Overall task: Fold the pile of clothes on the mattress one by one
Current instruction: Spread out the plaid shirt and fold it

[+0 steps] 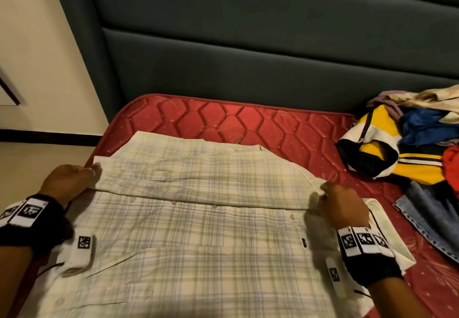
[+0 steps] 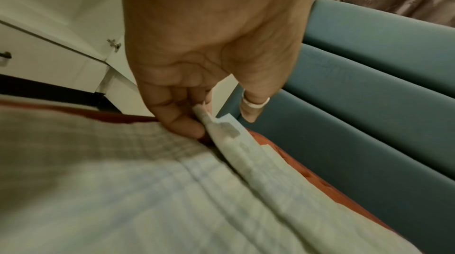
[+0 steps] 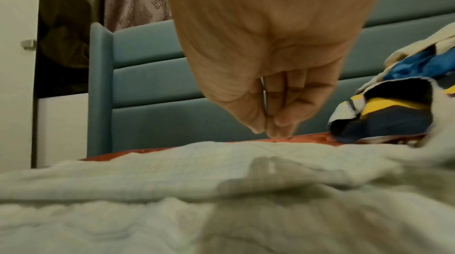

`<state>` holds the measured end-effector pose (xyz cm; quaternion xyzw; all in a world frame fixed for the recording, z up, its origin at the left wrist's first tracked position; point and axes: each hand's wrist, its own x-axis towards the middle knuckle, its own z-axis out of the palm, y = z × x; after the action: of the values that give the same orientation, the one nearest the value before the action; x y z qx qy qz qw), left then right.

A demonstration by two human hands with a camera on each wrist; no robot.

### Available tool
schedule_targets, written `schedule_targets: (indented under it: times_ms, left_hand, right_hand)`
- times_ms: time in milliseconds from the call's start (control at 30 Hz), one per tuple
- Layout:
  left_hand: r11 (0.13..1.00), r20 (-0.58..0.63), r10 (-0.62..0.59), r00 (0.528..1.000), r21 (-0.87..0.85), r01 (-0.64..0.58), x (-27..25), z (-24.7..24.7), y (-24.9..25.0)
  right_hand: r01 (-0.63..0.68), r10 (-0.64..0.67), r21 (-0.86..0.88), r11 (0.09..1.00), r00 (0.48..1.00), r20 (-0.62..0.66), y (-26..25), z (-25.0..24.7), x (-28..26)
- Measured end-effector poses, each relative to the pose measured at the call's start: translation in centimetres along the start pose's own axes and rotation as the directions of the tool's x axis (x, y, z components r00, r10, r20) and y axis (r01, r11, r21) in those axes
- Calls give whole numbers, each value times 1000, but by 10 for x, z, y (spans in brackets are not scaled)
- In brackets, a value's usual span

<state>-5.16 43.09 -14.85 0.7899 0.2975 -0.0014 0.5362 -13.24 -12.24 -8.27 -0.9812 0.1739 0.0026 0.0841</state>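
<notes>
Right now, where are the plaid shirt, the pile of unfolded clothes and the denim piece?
plaid shirt [image 1: 198,243]: head view, on its flat front panel.
pile of unfolded clothes [image 1: 409,168]: head view, on the yellow striped garment.
denim piece [image 1: 432,220]: head view, on its blue fabric.

Bedroom (mattress [image 1: 248,123], padded headboard [image 1: 248,51])

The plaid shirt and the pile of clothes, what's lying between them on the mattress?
Nothing: in the head view only bare red mattress separates the plaid shirt from the pile of clothes.

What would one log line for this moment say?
plaid shirt spread on mattress | left hand pinches its edge | right hand on fold
</notes>
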Motion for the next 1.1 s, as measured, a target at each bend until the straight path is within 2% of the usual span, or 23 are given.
schedule_targets:
  times_ms: [67, 133, 200, 333, 400, 433, 500, 567, 667, 733, 833, 900, 967, 1100]
  left_hand:
    - [1000, 10, 13, 1000, 18, -13, 2, 7, 13]
    - [995, -13, 19, 1000, 95, -18, 8, 14, 25]
    - [991, -9, 10, 1000, 136, -9, 12, 19, 27]
    - [989, -35, 5, 999, 146, 0, 16, 21, 17]
    - [991, -25, 30, 999, 130, -27, 13, 19, 16]
    - [992, -11, 57, 998, 116, -56, 10, 17, 19]
    - [992, 4, 104, 995, 78, -104, 7, 14, 23]
    - [988, -37, 138, 990, 81, -135, 12, 12, 23]
    - [959, -79, 144, 986, 257, -120, 18, 15, 20]
    - [921, -57, 134, 989, 376, -103, 16, 15, 20]
    - [888, 2, 97, 995, 452, -87, 8, 13, 23]
    - [893, 71, 49, 996, 444, -75, 3, 12, 26]
    - [912, 108, 31, 994, 403, -72, -1, 12, 27]
    - [886, 28, 102, 994, 452, -104, -4, 9, 21]
  right_hand:
    - [124, -124, 89, 988, 992, -2, -26, -2, 16]
    - [269, -273, 160, 950, 962, 3, -55, 4, 42]
    - [347, -361, 191, 918, 932, 39, -86, 12, 71]
    - [415, -444, 161, 895, 858, 259, -128, 29, 114]
    - [426, -422, 70, 902, 834, 357, -131, 33, 129]
    - [437, -410, 7, 899, 838, 361, -131, 34, 134]
    - [445, -412, -73, 892, 870, 271, -129, 32, 138]
    - [419, -405, -53, 907, 899, 167, -128, 30, 135]
    - [355, -356, 27, 934, 925, 133, -120, 29, 119]
    - [299, -307, 84, 950, 947, 92, -106, 26, 102]
    - [232, -239, 86, 969, 968, 79, -70, 19, 72]
    - [184, -190, 60, 981, 973, 131, -40, 15, 52]
    - [171, -159, -27, 985, 956, 245, -13, 10, 36]
    - [183, -26, -269, 946, 866, 499, 15, 6, 13]
